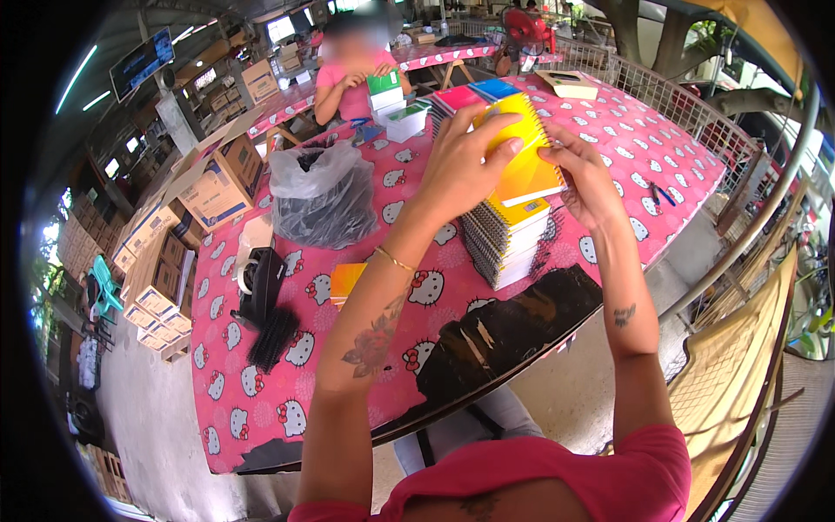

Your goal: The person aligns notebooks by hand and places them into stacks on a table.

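My left hand (pixel 465 165) is wrapped round the left side of a yellow-orange spiral notebook (pixel 531 161), held tilted up over the table. At its right edge, by the wire spiral, my right hand (pixel 587 178) has thumb and fingers pinched together. Whether a loose wire is between those fingertips is too small to tell. Just below the notebook stands a tall stack of spiral notebooks (pixel 509 244) with yellow covers, their dark spirals facing left. Pink (pixel 457 97) and blue (pixel 496 89) notebooks lie behind my hands.
A plastic bag (pixel 322 196) of dark material, a black tape dispenser (pixel 258 283) and black coils (pixel 274 339) sit left. Pliers (pixel 663 193) lie right. Across the pink table (pixel 400 348), a person (pixel 348 91) handles green-covered books (pixel 384 87). Cardboard boxes (pixel 217 183) stand left.
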{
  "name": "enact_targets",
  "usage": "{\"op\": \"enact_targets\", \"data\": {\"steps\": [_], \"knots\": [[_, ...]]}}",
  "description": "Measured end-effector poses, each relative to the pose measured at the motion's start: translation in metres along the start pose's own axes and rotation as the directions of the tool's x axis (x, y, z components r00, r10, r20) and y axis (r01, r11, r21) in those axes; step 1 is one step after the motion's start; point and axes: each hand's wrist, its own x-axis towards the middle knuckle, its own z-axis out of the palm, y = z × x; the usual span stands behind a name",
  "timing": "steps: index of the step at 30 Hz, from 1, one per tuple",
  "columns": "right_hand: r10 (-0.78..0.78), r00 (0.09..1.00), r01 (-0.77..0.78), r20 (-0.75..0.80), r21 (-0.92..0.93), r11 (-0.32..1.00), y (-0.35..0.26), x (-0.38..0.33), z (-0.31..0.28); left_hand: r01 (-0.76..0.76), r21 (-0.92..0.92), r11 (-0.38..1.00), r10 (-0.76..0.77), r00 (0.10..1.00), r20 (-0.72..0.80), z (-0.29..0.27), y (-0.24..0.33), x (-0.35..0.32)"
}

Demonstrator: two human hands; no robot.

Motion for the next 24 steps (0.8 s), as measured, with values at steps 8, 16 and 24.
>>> {"op": "enact_targets", "data": {"steps": [8, 16, 24], "knots": [[-0.018, 1.0, 0.021, 0.014, -0.872, 0.49, 0.063, 0.025, -0.055, 0.209, 0.177, 0.962, -0.23, 0.967, 0.111, 0.059, -0.045, -0.05], [-0.496, 0.777, 0.541, 0.388, -0.814, 0.211, 0.035, -0.072, 0.037, 0.247, 0.167, 0.954, -0.242, 0.969, -0.049, -0.084, -0.071, -0.19], [-0.325, 0.847, 0.524, 0.421, -0.55, 0.651, 0.164, -0.095, 0.098, 0.186, 0.501, 0.845, -0.307, 0.936, 0.17, -0.09, -0.092, -0.302]]}}
